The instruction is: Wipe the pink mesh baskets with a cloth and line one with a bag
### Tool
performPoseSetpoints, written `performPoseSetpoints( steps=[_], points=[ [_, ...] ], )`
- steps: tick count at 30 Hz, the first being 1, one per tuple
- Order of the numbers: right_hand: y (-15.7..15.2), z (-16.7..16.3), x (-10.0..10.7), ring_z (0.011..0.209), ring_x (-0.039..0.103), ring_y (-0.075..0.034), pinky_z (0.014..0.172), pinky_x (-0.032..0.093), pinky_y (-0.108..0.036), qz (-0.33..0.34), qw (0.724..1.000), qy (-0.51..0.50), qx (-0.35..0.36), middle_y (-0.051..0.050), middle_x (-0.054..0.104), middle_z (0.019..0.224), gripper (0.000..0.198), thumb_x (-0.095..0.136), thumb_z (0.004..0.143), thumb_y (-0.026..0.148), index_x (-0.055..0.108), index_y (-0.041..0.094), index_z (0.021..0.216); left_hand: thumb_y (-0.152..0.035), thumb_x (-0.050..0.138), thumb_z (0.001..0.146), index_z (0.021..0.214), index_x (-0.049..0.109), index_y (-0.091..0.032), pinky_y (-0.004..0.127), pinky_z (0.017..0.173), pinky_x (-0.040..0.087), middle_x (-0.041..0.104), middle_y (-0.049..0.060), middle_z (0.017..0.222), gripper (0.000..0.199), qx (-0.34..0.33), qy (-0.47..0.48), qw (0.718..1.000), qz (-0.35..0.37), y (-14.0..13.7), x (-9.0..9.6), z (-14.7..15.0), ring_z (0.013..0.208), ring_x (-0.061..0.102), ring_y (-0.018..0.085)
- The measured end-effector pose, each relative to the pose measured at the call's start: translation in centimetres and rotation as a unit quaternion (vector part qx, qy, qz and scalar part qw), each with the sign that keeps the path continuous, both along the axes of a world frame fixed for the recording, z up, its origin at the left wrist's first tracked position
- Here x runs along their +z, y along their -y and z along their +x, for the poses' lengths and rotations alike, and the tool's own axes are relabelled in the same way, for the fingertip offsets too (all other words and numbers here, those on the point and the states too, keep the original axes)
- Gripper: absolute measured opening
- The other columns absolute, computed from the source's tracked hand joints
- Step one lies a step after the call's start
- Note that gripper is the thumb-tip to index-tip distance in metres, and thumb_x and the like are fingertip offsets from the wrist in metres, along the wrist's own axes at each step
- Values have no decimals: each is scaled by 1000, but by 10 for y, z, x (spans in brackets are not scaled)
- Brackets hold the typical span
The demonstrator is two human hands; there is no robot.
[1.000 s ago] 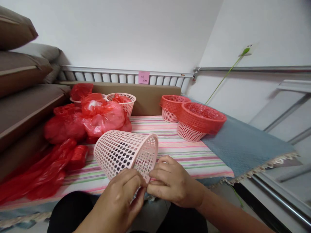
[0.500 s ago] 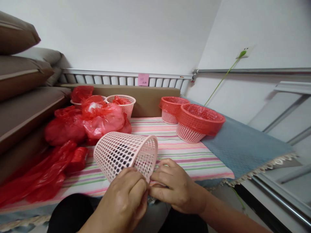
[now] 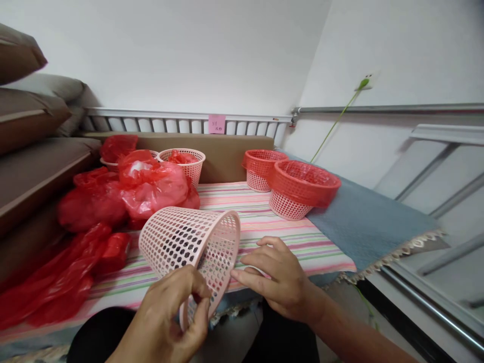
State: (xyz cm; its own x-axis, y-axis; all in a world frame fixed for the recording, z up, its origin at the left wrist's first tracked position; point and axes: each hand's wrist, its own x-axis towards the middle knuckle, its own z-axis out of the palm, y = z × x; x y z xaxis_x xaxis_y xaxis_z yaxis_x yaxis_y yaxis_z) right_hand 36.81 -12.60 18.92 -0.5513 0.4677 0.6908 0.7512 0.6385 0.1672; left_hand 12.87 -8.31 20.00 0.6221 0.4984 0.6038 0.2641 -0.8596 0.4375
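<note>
A pale pink perforated plastic basket [image 3: 177,237] lies on its side at the near edge of the striped cloth, its open mouth turned right and toward me. My left hand [image 3: 170,310] is at the near side of the rim, fingers curled in and thumb and fingertips drawn together. What they pinch, if anything, is too small to make out. At the right side of the mouth, my right hand [image 3: 278,275] has its fingers apart and holds nothing. Its thumb tip is close to the rim; contact is unclear.
Several filled red plastic bags [image 3: 155,191] lie at left, with a loose red bag [image 3: 68,277] and a red roll [image 3: 115,249] nearer me. Behind them stands a pink basket [image 3: 194,171]. Two red-lined baskets [image 3: 291,204] stand at right. Stacked cushions [image 3: 41,166] border the left.
My hands were together at the rim's lower edge and have separated. The left moved left and down; the right opened its fingers. The basket's mouth shows more clearly. The view shifted slightly.
</note>
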Motion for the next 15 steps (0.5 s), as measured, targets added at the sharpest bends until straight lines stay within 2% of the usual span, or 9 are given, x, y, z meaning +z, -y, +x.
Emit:
performPoseSetpoints(
  steps=[5, 9, 12, 15],
  points=[
    [-4, -2, -7, 82, 55, -14, 84, 36, -39, 17, 1000, 13, -20, -2, 67, 91, 29, 48, 87, 11, 61, 26, 109, -15, 47, 84, 75, 51, -21, 19, 57, 48, 60, -2, 67, 11, -23, 11, 987, -159, -2, -4, -8, 62, 59, 11],
    [-8, 3, -12, 84, 55, -14, 84, 37, -39, 4, 1000, 9, -22, -2, 66, 94, 32, 47, 87, 11, 60, 26, 112, -27, 48, 87, 74, 55, -20, 21, 59, 49, 61, 0, 68, 15, -26, 59, 960, -272, -10, -17, -28, 64, 60, 13],
    [-16, 7, -30, 85, 56, -16, 81, 39, -39, -26, 1000, -4, 2, -5, 65, 96, 35, 44, 86, 9, 58, 22, 114, -32, 54, 85, 72, 57, -19, 19, 58, 47, 60, -1, 64, 18, 18, 118, 919, -375, -18, -35, -45, 61, 58, 12],
    [-29, 9, -67, 82, 56, -17, 74, 43, -35, -117, 993, -24, -21, -6, 65, 89, 32, 44, 85, 9, 60, 21, 110, -33, 57, 84, 69, 58, -17, 20, 58, 44, 60, -2, 62, 21, 47, 173, 860, -479, -20, -50, -56, 57, 56, 10]
  ],
)
